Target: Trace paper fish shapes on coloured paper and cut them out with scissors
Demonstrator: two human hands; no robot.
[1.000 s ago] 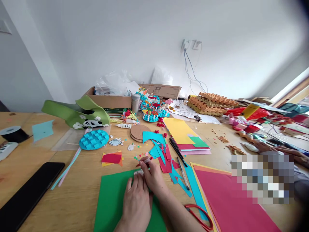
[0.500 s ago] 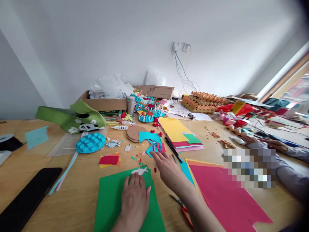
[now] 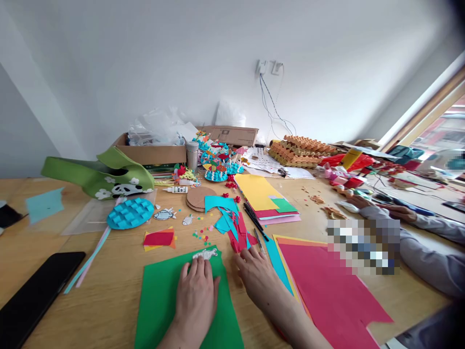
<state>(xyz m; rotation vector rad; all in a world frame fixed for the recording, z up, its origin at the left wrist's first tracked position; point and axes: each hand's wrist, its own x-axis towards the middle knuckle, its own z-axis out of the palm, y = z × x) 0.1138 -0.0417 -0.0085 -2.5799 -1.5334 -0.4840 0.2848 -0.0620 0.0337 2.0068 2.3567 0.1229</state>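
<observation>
My left hand [image 3: 198,291] lies flat on a sheet of green paper [image 3: 152,300], fingers stretched out. Its fingertips press on a white paper fish cutout [image 3: 208,253] at the sheet's top edge. Just right of the sheet, my right hand [image 3: 254,271] rests low over the table, fingers slightly bent and apart. Its fingertips are at the near end of a heap of red paper scraps [image 3: 240,230], close to a slim pen [image 3: 259,241]. I see nothing held in it. Below the right forearm, only a bit of a red handle shows.
Blue paper [image 3: 220,203], cardboard discs [image 3: 201,198] and black pens [image 3: 255,221] lie ahead. A red paper sheet [image 3: 334,286] is to the right, a black phone [image 3: 39,300] to the left. A woven blue oval [image 3: 131,213] lies near a green felt bag [image 3: 98,179]. Another person's arms [image 3: 385,218] reach in.
My right hand has come down and nearer to me; a red strip that hung by its fingers is now among the scraps. My left hand stays on the green sheet. The view has shifted slightly.
</observation>
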